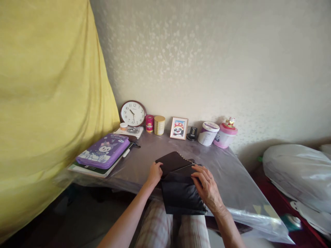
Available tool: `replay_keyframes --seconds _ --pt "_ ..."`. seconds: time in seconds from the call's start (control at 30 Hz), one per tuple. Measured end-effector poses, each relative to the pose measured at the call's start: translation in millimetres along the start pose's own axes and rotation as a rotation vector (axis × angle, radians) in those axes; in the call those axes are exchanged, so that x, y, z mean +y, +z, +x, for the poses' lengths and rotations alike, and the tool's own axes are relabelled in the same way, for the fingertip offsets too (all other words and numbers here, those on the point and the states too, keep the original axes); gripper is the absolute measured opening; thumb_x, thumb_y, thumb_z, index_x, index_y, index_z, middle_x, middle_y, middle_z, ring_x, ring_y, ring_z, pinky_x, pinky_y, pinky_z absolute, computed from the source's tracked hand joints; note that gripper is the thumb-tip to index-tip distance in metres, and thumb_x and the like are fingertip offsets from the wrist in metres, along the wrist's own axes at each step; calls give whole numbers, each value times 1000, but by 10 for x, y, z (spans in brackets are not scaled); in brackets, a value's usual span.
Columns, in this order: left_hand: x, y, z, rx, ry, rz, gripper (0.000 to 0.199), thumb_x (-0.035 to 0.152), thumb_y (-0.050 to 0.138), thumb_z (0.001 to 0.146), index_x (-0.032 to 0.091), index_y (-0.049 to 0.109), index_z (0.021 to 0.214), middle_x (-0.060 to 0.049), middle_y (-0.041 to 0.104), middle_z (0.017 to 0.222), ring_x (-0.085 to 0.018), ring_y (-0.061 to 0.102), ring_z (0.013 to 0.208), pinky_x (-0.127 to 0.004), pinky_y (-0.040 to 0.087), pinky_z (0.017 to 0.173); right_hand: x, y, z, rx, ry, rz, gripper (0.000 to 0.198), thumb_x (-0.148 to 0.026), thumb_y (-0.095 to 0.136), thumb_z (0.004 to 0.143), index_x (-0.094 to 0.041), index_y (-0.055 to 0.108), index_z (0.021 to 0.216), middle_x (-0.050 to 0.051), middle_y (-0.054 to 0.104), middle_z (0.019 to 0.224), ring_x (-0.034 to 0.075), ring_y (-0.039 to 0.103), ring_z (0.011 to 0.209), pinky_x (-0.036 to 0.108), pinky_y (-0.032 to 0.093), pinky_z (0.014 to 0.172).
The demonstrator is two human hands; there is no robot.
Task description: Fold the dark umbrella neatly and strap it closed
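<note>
Head view, sole camera. Work in hand: a black piece, soft-looking and folded, with a patterned edging along part of its border. It lies at the near edge of the table, its upper part on the plastic-covered top, its lower part reaching over the edge above the plaid trousers. A thin pale line crosses the fold; cannot tell whether seam, zip or loose item.

Left hand: fingers curled in, thumb on top, closed on the left side of the piece near the fold. Right hand: fingers bent and partly spread, tips at the right side by the end of the pale line, thumb lower down. Contact appears light; cannot tell whether fingertips actually pinch the material.

Step, as judged: handling the folded part, left hand steadying, right hand working at the edge. Next move calls for keeping the left grip firm and a surer right-hand hold on one layer only; the overhanging part could drag the piece off the table.

Surroundings: purple case well apart to the left; picture frame beyond, near the wall.
</note>
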State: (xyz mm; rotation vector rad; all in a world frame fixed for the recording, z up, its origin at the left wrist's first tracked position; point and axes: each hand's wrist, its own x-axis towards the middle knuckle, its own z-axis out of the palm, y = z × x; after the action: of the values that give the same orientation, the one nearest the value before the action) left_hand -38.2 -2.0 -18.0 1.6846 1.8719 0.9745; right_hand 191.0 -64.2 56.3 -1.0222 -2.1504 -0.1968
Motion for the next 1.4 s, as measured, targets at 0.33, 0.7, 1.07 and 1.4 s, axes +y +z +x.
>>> replay_keyframes --seconds 0.33,0.7,1.07,1.4 --pt "404 -484 -445 -174 343 -510 34 31 43 87 22 55 117 -5 60 117 -17 54 108 -29 42 94 -38 5 231 -47 17 -18 12 -22 44 88 -23 56 89 5 66 87 22 56 105 47 35 99" --pt "395 -290 -369 -41 257 -620 35 41 45 85 16 65 100 -5 68 96 -17 62 87 -25 48 80 350 -71 244 5 191 -33 13 -31 50 83 -22 57 90 8 63 95 23 57 92 39 45 81" --pt "409 -282 -228 113 180 -712 39 46 44 84 15 65 98 -4 68 92 -17 60 89 -24 44 81 574 248 320 -3 529 327 36 -44 53 78 -20 53 105 9 63 103 23 59 98 40 45 88" --pt "331 -185 -142 73 165 -699 35 45 47 83 14 64 88 -3 66 82 -16 59 81 -24 45 76 812 584 -115 -123 578 179 37 -35 53 74 -22 54 109 7 63 100 24 60 94 41 46 85"
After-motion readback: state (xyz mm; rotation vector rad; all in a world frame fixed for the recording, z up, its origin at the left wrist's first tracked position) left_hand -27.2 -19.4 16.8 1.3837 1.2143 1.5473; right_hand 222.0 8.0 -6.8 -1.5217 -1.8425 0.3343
